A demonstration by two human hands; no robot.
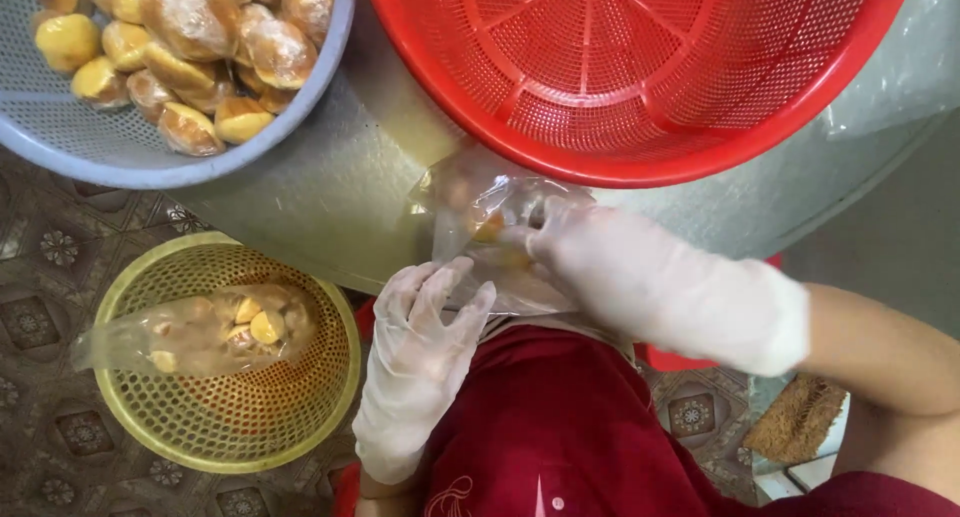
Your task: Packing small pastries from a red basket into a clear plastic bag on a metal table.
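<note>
A clear plastic bag (480,227) with a few yellow-brown buns inside lies at the near edge of the metal table (330,192). My right hand (640,277), in a thin white glove, reaches into the bag's mouth and its fingers close on a bun in there. My gloved left hand (425,347) has its fingers spread and rests against the bag's lower edge. A blue-grey basket (90,142) at the upper left is piled with several wrapped buns (200,37).
A large empty red basket (640,67) sits on the table just beyond the bag. A yellow basket (225,417) on the patterned floor at the lower left holds one filled bag of buns (210,329). My red shirt fills the bottom centre.
</note>
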